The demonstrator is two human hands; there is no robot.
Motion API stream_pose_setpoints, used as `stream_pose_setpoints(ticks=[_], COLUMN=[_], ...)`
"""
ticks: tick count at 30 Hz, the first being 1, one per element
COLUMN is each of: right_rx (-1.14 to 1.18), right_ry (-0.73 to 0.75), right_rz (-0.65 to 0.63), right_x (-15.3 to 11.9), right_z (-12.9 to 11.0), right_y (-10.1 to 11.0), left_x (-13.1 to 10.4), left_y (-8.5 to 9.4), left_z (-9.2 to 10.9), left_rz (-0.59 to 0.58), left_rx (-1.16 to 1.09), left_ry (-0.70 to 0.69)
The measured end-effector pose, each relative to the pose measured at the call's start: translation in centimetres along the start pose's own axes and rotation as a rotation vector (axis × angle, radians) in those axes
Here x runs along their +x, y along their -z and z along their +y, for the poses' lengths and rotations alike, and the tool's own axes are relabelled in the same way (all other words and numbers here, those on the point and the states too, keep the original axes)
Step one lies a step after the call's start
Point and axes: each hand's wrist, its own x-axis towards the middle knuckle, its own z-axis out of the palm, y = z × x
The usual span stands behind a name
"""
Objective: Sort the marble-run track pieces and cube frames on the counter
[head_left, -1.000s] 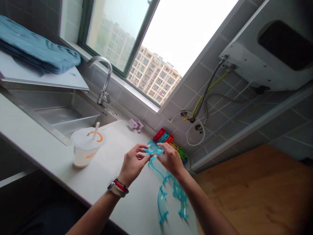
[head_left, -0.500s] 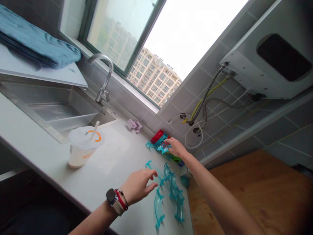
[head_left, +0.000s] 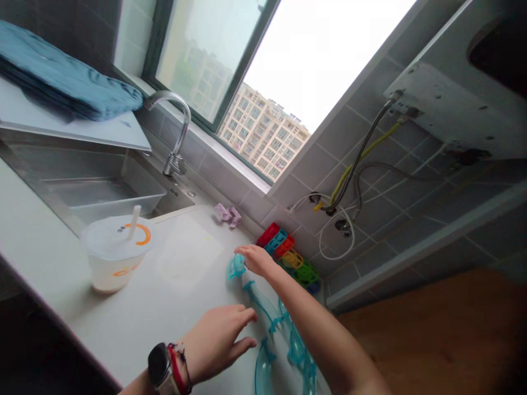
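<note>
My right hand (head_left: 256, 259) is closed on a translucent teal plastic piece (head_left: 235, 267) over the white countertop (head_left: 185, 299). My left hand (head_left: 222, 337) is nearer to me, fingers apart, with nothing in it. A watch (head_left: 160, 362) and a red bracelet (head_left: 177, 365) are on that wrist. Just right of its fingertips lie several curved teal pieces with flared ends: one long piece (head_left: 261, 304) and another curved piece (head_left: 263, 367) near the lower edge. My right forearm partly hides others of the kind.
A row of coloured plastic pieces (head_left: 288, 249) lines the wall. Small pink pieces (head_left: 228, 215) lie behind. A drink cup with a straw (head_left: 113, 263) stands at left, near the sink (head_left: 173, 198) and faucet (head_left: 177, 131). Hoses (head_left: 362, 148) hang at the right.
My right hand has moved left and toward me with the teal piece, away from the coloured row. My left hand has shifted slightly down and left, staying open. The view has shifted a little.
</note>
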Motion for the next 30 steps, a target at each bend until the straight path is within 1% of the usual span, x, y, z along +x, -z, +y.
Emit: stream_pose_setpoints(ticks=[3, 5, 7, 8, 11, 13, 14, 16, 17, 18, 19, 20, 22, 23, 25, 26, 28, 30], right_rx=[0.013, 0.033, 0.060, 0.076, 0.135, 0.181, 0.203, 0.272, 0.335, 0.505, 0.640, 0.718, 0.804, 0.818, 0.803, 0.775, 0.682, 0.537], right_ry=[-0.002, -0.011, -0.034, -0.056, -0.178, -0.291, -0.349, -0.453, -0.499, -0.520, -0.510, -0.476, -0.350, -0.296, -0.216, -0.174, -0.079, 0.022], right_rz=[0.032, 0.072, 0.135, 0.180, 0.375, 0.548, 0.636, 0.793, 0.867, 0.950, 0.963, 0.949, 0.898, 0.912, 0.878, 0.820, 0.734, 0.635], right_x=[-0.6, -1.2, -1.9, -2.4, -4.5, -6.9, -8.4, -11.7, -13.4, -15.1, -16.6, -17.9, -19.4, -19.6, -19.0, -18.1, -15.9, -13.3], right_z=[0.4, 0.6, 0.9, 1.2, 1.8, 1.2, 0.4, -2.8, -5.0, -7.5, -10.1, -12.7, -17.4, -19.2, -22.0, -23.0, -24.3, -25.1], right_y=[-0.8, -0.9, -0.3, 0.3, 3.3, 5.3, 6.0, 6.3, 5.8, 5.0, 4.0, 2.6, -0.5, -2.1, -5.1, -6.5, -8.7, -10.4], left_x=[0.7, 1.1, 1.3, 1.3, 1.2, 1.5, 1.9, 3.1, 4.0, 5.0, 6.1, 7.2, 9.3, 10.2, 11.9, 12.6, 13.8, 14.8], left_y=[0.1, 0.2, 0.4, 0.4, 0.6, 0.8, 1.0, 1.5, 1.7, 2.0, 2.3, 2.6, 2.9, 3.0, 2.9, 2.8, 2.3, 1.9], left_z=[-0.4, -0.4, -0.2, 0.0, 0.3, 0.5, 0.5, 0.6, 0.6, 0.5, 0.4, 0.2, -0.5, -0.8, -1.7, -2.1, -2.8, -3.4], left_rz=[-0.020, -0.033, -0.029, -0.023, 0.002, 0.036, 0.065, 0.134, 0.163, 0.178, 0.179, 0.172, 0.138, 0.114, 0.058, 0.027, -0.029, -0.072], left_rx=[0.016, 0.024, 0.025, 0.024, 0.030, 0.057, 0.082, 0.168, 0.225, 0.291, 0.342, 0.388, 0.474, 0.515, 0.585, 0.613, 0.657, 0.689], left_ry=[0.037, 0.055, 0.055, 0.050, 0.050, 0.079, 0.101, 0.164, 0.202, 0.243, 0.269, 0.294, 0.349, 0.382, 0.452, 0.482, 0.529, 0.562])
